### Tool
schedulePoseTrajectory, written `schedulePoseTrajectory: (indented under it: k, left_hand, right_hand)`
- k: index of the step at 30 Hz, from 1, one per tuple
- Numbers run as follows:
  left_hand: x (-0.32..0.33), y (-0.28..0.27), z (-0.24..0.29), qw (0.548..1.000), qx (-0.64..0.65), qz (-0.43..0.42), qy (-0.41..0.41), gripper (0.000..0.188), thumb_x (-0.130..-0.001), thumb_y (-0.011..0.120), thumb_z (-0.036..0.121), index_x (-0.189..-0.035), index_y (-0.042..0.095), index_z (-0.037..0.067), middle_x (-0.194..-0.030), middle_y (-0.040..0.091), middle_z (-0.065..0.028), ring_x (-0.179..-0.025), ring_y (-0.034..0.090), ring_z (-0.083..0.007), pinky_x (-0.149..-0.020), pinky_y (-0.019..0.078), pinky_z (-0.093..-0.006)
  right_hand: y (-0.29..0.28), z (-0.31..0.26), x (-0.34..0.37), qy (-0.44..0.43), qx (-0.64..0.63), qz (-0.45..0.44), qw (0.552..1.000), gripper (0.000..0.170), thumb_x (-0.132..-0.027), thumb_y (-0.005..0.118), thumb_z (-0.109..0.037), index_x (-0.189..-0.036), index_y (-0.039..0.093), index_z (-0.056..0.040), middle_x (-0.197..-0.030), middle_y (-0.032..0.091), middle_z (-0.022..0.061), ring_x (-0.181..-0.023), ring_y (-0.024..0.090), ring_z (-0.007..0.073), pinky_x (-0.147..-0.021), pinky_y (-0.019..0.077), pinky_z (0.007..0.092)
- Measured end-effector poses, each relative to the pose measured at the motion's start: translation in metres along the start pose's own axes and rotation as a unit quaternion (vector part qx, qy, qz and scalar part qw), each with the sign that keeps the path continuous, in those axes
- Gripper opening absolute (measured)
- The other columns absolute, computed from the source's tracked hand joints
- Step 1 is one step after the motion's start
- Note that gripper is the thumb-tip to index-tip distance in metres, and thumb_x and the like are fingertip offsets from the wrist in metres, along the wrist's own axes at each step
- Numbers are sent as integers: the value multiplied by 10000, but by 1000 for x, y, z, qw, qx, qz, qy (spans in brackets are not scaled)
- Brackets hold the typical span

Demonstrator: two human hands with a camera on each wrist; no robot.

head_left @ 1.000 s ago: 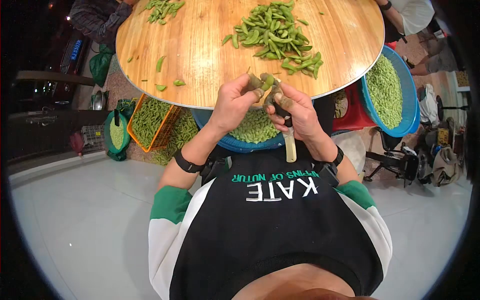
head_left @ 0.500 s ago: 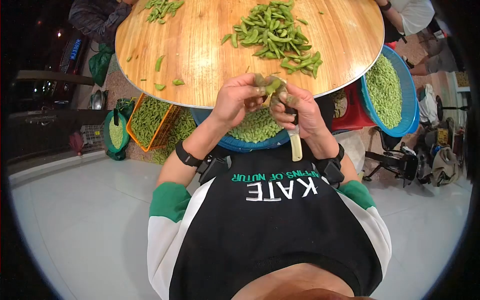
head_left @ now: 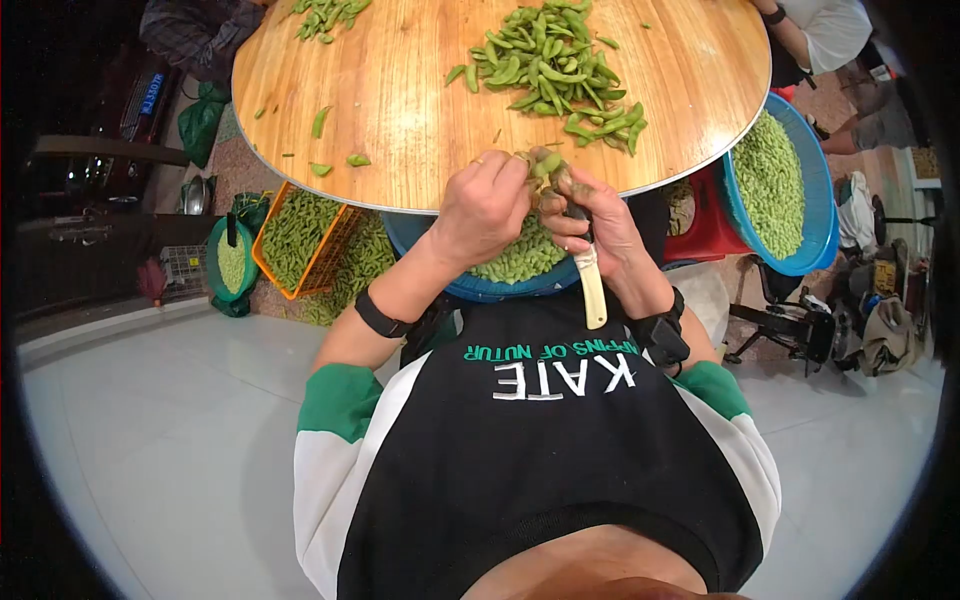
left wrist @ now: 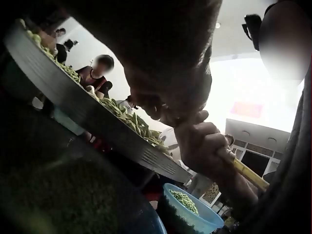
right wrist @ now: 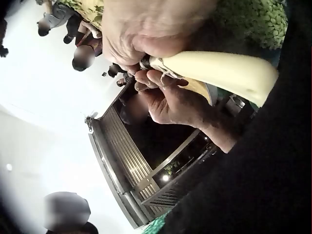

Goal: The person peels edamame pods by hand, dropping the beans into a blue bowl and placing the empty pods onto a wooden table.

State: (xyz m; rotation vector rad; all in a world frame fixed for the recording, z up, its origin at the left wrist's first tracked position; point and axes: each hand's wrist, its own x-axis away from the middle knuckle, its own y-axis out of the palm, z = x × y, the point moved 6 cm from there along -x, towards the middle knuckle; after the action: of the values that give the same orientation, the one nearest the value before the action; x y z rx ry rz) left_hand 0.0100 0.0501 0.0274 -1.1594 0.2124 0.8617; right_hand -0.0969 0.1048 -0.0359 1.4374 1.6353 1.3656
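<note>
My right hand (head_left: 602,220) grips a knife by the root of its pale handle (head_left: 592,290), which points back toward my chest; its blade is hidden in the fingers. A green soybean pod (head_left: 546,165) sits between my two hands at the table's near edge. My left hand (head_left: 487,205) has its fingers curled in and pinches the pod, its knuckles facing up. In the right wrist view the left fingertips (right wrist: 152,80) come right up to the knife's wrapped neck. Below both hands stands a blue basin (head_left: 490,290) of shelled green beans (head_left: 520,258).
On the round wooden table (head_left: 400,100) lie a large pod heap (head_left: 550,60), a smaller pile (head_left: 328,18) and stray pods (head_left: 320,122). An orange crate (head_left: 270,235) of pods stands left, a blue tub (head_left: 830,215) of beans right. Other people sit around the table.
My left hand has rolled over so its knuckles now face up, and its fingers have closed in toward the right hand. The knife handle has swung slightly to the right.
</note>
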Motion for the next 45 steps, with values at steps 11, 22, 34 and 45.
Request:
schedulePoseTrajectory:
  k: [11, 22, 34, 45]
  left_hand:
    - [15, 24, -20, 914, 252, -49, -314, 131, -863, 536, 65, -897, 585, -52, -683, 583, -201, -651, 642, -253, -571, 471, -364]
    - [15, 7, 12, 962, 144, -97, -211, 93, -800, 543, 43, -798, 490, -34, -740, 535, -247, -710, 546, -445, -600, 429, -480]
    - [23, -19, 22, 957, 128, -150, -211, 79, -819, 544, 38, -837, 518, -34, -717, 551, -248, -670, 565, -427, -580, 441, -454]
    - [-4, -46, -12, 962, -143, -211, -98, 136, -841, 608, 136, -915, 601, 22, -774, 562, -167, -758, 591, -356, -633, 482, -461]
  right_hand:
    - [-12, -14, 6, -148, 438, 144, 875, 313, -921, 564, -121, -1213, 543, -9, -797, 613, 55, -590, 526, 100, -477, 417, 216]
    - [10, -24, 10, -357, 725, 104, 579, 232, -757, 614, 10, -979, 547, 14, -791, 550, 182, -690, 570, 345, -616, 465, 375]
    - [29, -15, 12, -384, 735, 4, 559, 202, -708, 579, 54, -888, 494, 14, -719, 478, 157, -630, 500, 344, -564, 413, 409]
    - [16, -9, 32, -275, 727, -87, 623, 171, -738, 662, -23, -851, 536, 5, -753, 537, 168, -704, 561, 350, -619, 450, 396]
